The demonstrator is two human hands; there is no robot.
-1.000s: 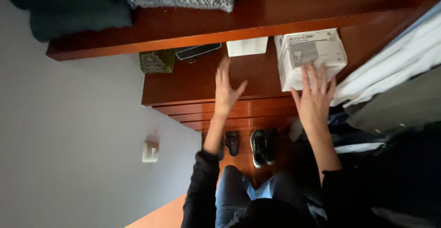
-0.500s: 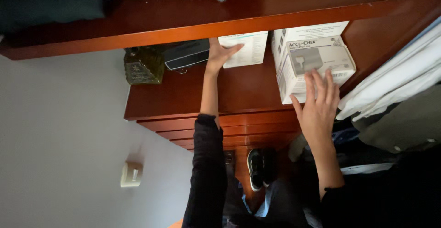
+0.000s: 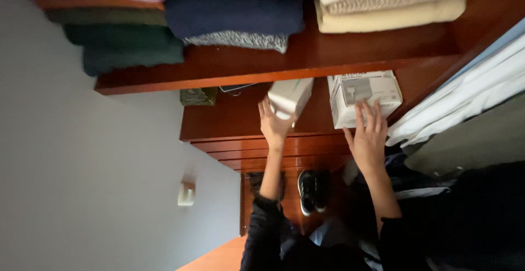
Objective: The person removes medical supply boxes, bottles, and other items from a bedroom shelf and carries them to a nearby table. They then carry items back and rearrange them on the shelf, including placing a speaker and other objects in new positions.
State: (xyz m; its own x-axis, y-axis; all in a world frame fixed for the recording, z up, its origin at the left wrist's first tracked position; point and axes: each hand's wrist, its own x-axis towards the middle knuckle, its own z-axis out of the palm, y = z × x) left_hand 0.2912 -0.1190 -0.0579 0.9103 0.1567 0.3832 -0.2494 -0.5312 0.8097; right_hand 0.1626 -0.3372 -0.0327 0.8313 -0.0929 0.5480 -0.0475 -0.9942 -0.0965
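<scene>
Under the wooden shelf, left hand grips a small white box; right hand lies spread flat against the larger box

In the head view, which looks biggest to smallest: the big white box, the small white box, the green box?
1. Big white box, under the right hand.
2. Small white box, in the left hand.
3. Green box, though it sits farther back.

Both forearms are bare, with dark, perhaps black, sleeves pushed up to the elbows.
</scene>
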